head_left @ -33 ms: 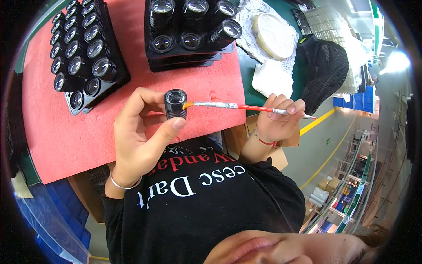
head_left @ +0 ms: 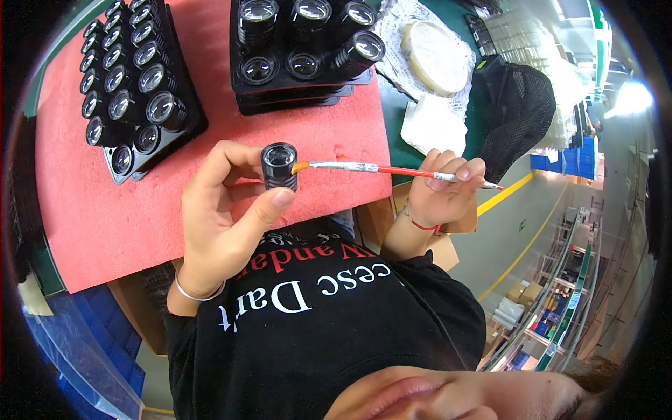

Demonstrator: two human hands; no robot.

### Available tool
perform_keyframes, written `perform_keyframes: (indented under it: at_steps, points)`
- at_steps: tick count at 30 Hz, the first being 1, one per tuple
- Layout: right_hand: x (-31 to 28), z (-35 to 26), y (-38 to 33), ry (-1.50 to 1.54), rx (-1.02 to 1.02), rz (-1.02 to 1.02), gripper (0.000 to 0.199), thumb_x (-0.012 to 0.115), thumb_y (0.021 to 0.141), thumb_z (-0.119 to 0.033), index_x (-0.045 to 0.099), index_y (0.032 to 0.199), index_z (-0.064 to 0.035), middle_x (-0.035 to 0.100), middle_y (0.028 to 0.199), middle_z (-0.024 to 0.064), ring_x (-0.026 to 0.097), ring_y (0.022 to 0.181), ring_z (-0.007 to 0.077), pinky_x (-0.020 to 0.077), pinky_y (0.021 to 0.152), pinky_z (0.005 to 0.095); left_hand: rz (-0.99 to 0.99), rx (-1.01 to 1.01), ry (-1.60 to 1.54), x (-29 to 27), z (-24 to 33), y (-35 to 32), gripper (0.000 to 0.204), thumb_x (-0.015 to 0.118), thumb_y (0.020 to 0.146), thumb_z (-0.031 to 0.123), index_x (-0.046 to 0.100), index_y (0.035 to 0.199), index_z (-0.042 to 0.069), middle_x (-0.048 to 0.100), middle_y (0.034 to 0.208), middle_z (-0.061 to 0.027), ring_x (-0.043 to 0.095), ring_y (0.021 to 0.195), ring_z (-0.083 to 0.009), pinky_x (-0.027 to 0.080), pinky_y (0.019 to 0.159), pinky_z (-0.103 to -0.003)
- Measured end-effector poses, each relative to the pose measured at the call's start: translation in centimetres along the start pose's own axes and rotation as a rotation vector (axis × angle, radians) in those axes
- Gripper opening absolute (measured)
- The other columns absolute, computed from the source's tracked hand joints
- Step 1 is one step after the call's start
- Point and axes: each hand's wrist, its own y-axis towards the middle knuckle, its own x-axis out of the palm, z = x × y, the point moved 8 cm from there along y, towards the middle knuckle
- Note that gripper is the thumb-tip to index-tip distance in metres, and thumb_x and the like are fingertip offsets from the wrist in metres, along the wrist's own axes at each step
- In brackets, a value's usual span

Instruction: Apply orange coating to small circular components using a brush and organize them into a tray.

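Note:
My left hand (head_left: pixel 227 210) grips a black cylindrical lens barrel (head_left: pixel 279 175) between thumb and fingers, its glass end facing up. A thin paintbrush (head_left: pixel 399 171) with a red and silver handle is pinched in the fingers of my right hand (head_left: pixel 448 183). Its orange-brown bristles touch the side of the barrel just below the rim. Both hands are above the near edge of a pink foam mat (head_left: pixel 336 140). Beyond them, similar lens barrels stand in a black tray (head_left: pixel 189 129) at the left and in stacked black trays (head_left: pixel 280 89) at the middle.
Right of the mat, a round pale dish (head_left: pixel 437 59) lies on crumpled wrapping, with a folded white cloth (head_left: pixel 434 126) nearer me. A black mesh bag (head_left: pixel 521 105) hangs at the green table's right side. Below the table are cardboard boxes (head_left: pixel 378 227) and, at lower left, blue bins (head_left: pixel 105 322).

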Motion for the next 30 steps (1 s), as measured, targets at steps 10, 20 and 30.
perform_keyframes:
  at_steps: [10,20,30]
  points:
    - [0.0,0.2,-0.1,0.012,-0.051,0.053,0.027,0.032,0.093,-0.030,0.044,0.080,-0.0090,0.045,0.054,0.0043,0.035,0.048,0.0106,0.0257,0.050,0.0246,0.018,-0.051,-0.074,-0.5,0.1,-0.7,0.028,0.058,0.076,0.000,0.049,0.102,-0.005,0.056,0.093,-0.0082,0.053,0.087,-0.0135,0.042,0.080,-0.026]
    - [0.2,-0.4,-0.5,-0.040,-0.098,0.057,0.027,0.031,0.093,-0.030,0.041,0.079,-0.0089,0.042,0.053,0.0020,0.033,0.050,0.0098,0.0244,0.051,0.0260,0.810,0.439,0.866,-7.7,7.1,-3.8,0.029,0.072,0.062,0.005,0.058,0.087,0.002,0.055,0.080,-0.0050,0.050,0.070,-0.0146,0.038,0.059,-0.025]
    - [0.5,-0.3,-0.5,-0.108,-0.168,0.010,0.028,0.029,0.093,-0.029,0.038,0.078,-0.0069,0.043,0.050,0.0042,0.038,0.043,0.0118,0.0283,0.044,0.0242,0.818,0.290,1.165,-8.4,7.1,-2.5,0.025,0.073,0.063,0.011,0.060,0.082,0.002,0.048,0.071,-0.0035,0.046,0.069,-0.0166,0.037,0.065,-0.028]
